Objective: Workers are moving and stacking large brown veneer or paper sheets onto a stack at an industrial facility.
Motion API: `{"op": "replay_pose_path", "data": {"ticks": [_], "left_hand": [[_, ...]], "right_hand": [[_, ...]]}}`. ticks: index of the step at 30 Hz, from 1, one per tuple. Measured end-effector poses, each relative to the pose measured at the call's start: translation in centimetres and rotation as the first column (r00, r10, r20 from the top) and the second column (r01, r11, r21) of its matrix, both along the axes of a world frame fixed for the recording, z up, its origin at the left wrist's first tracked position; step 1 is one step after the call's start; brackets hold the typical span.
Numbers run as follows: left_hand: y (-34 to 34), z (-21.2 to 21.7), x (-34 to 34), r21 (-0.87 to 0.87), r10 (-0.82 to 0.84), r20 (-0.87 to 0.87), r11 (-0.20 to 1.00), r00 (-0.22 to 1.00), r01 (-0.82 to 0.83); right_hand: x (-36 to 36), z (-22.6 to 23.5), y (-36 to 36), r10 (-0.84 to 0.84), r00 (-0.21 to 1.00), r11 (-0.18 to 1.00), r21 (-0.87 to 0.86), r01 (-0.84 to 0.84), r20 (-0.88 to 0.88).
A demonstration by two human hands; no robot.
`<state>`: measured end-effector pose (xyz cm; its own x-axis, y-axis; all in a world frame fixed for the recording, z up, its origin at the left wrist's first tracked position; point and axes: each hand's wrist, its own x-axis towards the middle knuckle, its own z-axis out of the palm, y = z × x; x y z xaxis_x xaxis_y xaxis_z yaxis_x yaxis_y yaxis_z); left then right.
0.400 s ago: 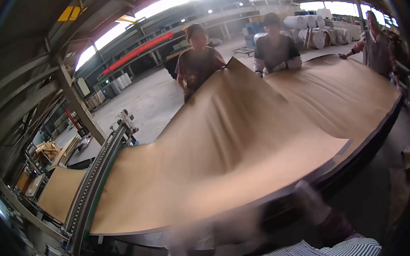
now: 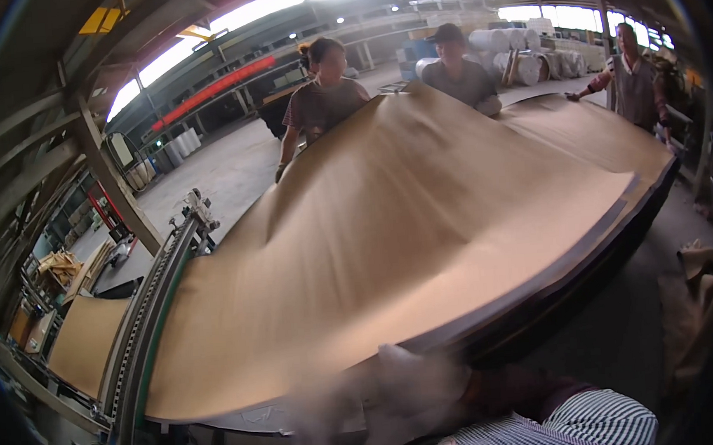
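A wide tan sheet (image 2: 357, 231) with a dark edge spreads before me, raised into a peak at its far side and creased below it. My left hand (image 2: 324, 411) is a pale blur at the sheet's near edge, its fingers smeared by motion. Just right of it, my right hand (image 2: 421, 379), pale as if gloved, lies against the same edge. Motion blurs its fingers too, so its grip cannot be made out. Beneath the raised sheet, further tan sheeting (image 2: 564, 121) shows at the right, with a dark border.
A long rail (image 2: 149, 328) with a carriage (image 2: 199, 210) crosses the sheet at left. Across from me, one person (image 2: 323, 101) reaches down to the sheet's edge; another (image 2: 455, 75) stands beside its peak. A third person (image 2: 636, 87) touches the sheeting at far right. White rolls (image 2: 519, 66) lie behind.
The upper sheet's right corner has moved right and away from me, covering more of the sheeting below. My right hand has come left, close to my left hand. The far-left person's arm has lowered.
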<state>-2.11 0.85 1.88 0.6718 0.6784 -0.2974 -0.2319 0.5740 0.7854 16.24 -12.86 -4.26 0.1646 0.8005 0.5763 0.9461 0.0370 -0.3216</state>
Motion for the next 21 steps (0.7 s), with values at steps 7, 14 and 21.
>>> {"op": "replay_pose_path", "data": {"ticks": [7,14,21], "left_hand": [[14.3,-2.4,-10.9,0.153,0.270,-0.136,0.956,0.953,-0.250],[7.7,-3.5,-3.0,0.037,0.246,0.166,0.966,0.955,-0.256],[5.8,-4.5,-2.8,-0.029,-0.018,0.177,0.999,0.984,0.024]], "right_hand": [[-1.6,12.7,-4.6,0.203,0.699,0.923,0.372,0.097,-0.686],[-8.1,10.4,0.8,0.109,-0.061,0.959,0.121,-0.258,-0.992],[-7.5,-0.5,11.1,-0.025,0.071,1.000,-0.024,0.020,-0.997]]}}
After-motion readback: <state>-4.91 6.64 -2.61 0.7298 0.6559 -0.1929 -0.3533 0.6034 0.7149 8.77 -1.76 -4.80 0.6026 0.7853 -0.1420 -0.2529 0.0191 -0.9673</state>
